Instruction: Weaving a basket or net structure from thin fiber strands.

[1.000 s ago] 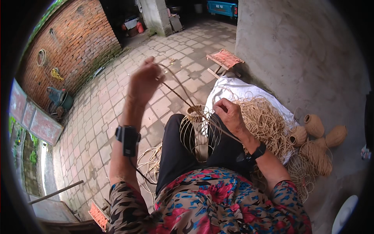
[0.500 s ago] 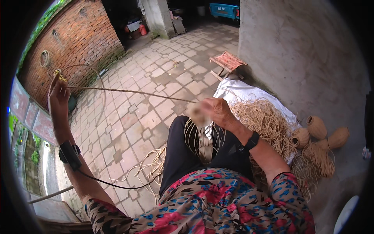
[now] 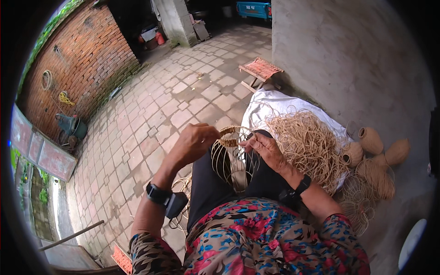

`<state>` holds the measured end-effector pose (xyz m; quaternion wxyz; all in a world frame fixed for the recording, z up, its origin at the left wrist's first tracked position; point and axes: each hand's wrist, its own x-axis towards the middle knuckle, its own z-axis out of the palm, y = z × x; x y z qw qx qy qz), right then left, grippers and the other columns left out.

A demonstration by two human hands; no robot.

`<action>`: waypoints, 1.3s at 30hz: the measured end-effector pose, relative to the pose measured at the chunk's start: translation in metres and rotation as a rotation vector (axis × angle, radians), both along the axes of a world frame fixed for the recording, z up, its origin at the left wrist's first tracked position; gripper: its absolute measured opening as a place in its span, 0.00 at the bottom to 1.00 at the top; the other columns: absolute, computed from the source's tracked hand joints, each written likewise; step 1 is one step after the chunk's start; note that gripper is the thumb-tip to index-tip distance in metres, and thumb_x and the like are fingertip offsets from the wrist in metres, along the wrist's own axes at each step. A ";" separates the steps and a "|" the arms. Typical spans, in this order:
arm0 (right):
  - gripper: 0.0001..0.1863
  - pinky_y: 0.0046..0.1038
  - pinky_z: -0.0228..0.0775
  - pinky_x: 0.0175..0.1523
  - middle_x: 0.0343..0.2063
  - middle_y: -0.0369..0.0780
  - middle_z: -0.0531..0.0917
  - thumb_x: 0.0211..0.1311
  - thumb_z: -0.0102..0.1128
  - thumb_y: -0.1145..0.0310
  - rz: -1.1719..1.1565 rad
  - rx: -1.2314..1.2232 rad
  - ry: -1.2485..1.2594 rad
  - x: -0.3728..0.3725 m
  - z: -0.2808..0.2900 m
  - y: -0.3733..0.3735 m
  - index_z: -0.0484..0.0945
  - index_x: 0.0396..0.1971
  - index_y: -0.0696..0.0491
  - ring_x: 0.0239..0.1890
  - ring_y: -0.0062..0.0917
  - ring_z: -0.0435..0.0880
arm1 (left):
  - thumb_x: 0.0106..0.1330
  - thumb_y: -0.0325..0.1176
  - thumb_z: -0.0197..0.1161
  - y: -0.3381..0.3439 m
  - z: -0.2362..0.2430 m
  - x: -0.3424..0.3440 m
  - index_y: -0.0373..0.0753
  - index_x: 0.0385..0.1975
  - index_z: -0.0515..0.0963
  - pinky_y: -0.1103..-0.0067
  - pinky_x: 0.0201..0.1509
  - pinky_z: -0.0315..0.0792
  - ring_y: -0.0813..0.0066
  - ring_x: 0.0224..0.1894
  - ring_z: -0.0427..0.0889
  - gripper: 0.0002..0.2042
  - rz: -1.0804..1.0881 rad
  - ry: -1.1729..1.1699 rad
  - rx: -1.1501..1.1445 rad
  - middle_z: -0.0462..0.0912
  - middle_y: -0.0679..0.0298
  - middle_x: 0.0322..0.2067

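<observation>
Weaving atop the ribbed frame (image 3: 228, 143) between your thighs (image 3: 206, 188) seems the step. Your right hand (image 3: 266, 150) pinches its right edge; whether your left hand (image 3: 195, 140) grips anything, I cannot tell. Next probably calls for snug tension.

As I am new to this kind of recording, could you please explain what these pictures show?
There is no robot: a person works bare-handed. A wide camera worn on the head looks down, so straight edges bend. Between the black trouser legs is a round openwork basket frame. The right hand pinches it near the top; the left hand is at its top left, its exact grip unclear. To the right, a cord pile lies on a white sheet, with woven pots beyond.
</observation>
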<state>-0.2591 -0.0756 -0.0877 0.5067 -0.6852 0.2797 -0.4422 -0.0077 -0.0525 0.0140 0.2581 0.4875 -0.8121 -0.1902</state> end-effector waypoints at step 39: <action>0.05 0.21 0.67 0.32 0.22 0.35 0.77 0.57 0.60 0.74 -0.227 -0.181 0.044 0.007 0.018 0.010 0.73 0.29 0.58 0.23 0.15 0.73 | 0.55 0.29 0.59 -0.047 -0.050 -0.044 0.37 0.39 0.76 0.70 0.38 0.73 0.60 0.36 0.82 0.11 -0.216 -0.190 0.012 0.82 0.56 0.31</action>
